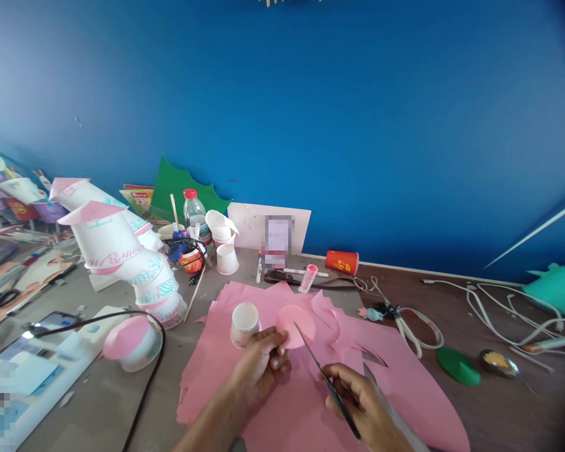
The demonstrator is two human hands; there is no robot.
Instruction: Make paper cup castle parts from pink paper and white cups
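Note:
A pink paper disc (302, 314) is pinched at its lower left edge by the fingers of my left hand (266, 359). My right hand (355, 395) grips dark scissors (321, 369), seen almost edge-on. Their narrow tip lies over the middle of the disc; whether it pierces the paper I cannot tell. A white paper cup (245, 320) stands just left of the disc, close to my left fingers. Beneath both hands spread overlapping pink paper sheets (292, 414), with cut scraps on the right.
Stacked decorated cups (155, 282) and a pink-topped cup (132, 342) stand left, near a black cable (145, 389). Behind the paper are a glue stick (308, 278) and a red cup (342, 262). White cables (480, 307) and a green cone (457, 366) lie right.

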